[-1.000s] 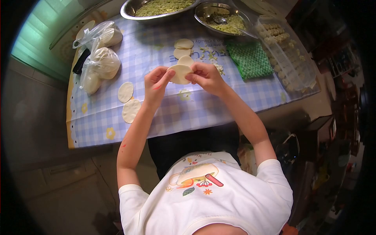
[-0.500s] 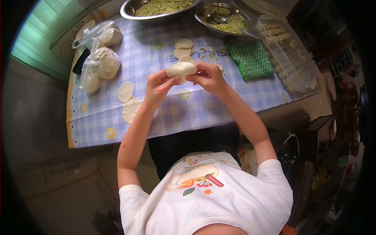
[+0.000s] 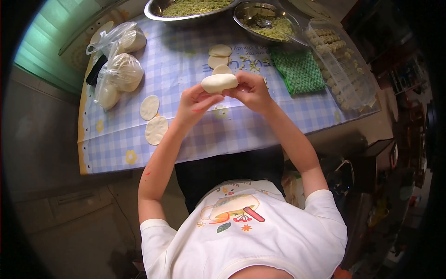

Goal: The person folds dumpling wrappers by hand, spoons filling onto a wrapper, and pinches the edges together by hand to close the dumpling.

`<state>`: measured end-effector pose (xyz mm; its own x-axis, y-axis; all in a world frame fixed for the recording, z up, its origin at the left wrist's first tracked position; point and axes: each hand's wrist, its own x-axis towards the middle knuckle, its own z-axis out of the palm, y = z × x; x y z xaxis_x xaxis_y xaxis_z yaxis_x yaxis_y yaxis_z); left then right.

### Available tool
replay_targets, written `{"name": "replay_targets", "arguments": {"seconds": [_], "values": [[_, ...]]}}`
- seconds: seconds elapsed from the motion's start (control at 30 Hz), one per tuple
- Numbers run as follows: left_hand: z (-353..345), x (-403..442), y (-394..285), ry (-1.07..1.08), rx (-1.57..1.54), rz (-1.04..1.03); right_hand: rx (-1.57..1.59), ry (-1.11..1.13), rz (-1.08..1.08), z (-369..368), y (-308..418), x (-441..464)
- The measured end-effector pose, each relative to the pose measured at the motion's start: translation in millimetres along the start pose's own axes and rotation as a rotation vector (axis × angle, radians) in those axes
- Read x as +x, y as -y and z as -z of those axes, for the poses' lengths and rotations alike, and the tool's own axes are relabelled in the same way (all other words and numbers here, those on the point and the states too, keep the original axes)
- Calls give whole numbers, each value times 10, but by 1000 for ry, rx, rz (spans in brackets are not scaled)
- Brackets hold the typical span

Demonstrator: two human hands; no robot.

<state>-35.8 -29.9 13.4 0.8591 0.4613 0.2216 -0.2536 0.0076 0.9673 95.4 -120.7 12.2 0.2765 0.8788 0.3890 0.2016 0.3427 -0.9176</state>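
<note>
Both my hands hold a folded dumpling [image 3: 219,83] above the table, its pale dough bulging away from me. My left hand [image 3: 197,101] is closed on its left end, thumb on the near side. At the right end my right hand [image 3: 251,90] pinches the dough with thumb and fingers. The near edge is partly hidden by my thumbs. Just beyond lie several round dough wrappers [image 3: 219,62], overlapping in a short row. Two more wrappers [image 3: 156,130] rest to the left of my left forearm.
Clear bags of dough [image 3: 124,73] sit at the left. At the back stand a large bowl of green filling [image 3: 195,8] and a smaller bowl [image 3: 272,25] with a spoon. A green cloth [image 3: 298,72] and a plastic tray of dumplings [image 3: 344,67] are at the right, on the checked tablecloth [image 3: 232,132].
The dumpling has shifted slightly right and its near flap has folded in, so it looks more closed and rounded. Both hands have moved a little with it.
</note>
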Motion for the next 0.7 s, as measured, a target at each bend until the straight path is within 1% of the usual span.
{"name": "replay_targets", "arguments": {"seconds": [0.07, 0.17, 0.3, 0.37, 0.4, 0.5, 0.57, 0.7], "values": [[12, -5, 1, 3, 5, -34, -84, 40, 1, -6, 52, -17], [22, -19, -5, -29, 103, -74, -24, 54, -53, -18, 92, -17], [41, -13, 6, -57, 371, -141, 131, 80, 18, -40, 138, 22], [7, 1, -35, -8, 430, -198, 193, 62, 21, -34, 134, 30], [-18, 12, -57, 16, 459, -228, 148, 52, 24, -22, 111, 31], [-104, 19, -69, -108, 205, -145, 37, 30, 31, 21, 49, 9], [-33, 9, -37, -121, 213, -120, -5, 27, 36, 31, 47, 2], [69, -10, 25, -98, 321, -132, 103, 43, 10, -21, 101, 4]]}}
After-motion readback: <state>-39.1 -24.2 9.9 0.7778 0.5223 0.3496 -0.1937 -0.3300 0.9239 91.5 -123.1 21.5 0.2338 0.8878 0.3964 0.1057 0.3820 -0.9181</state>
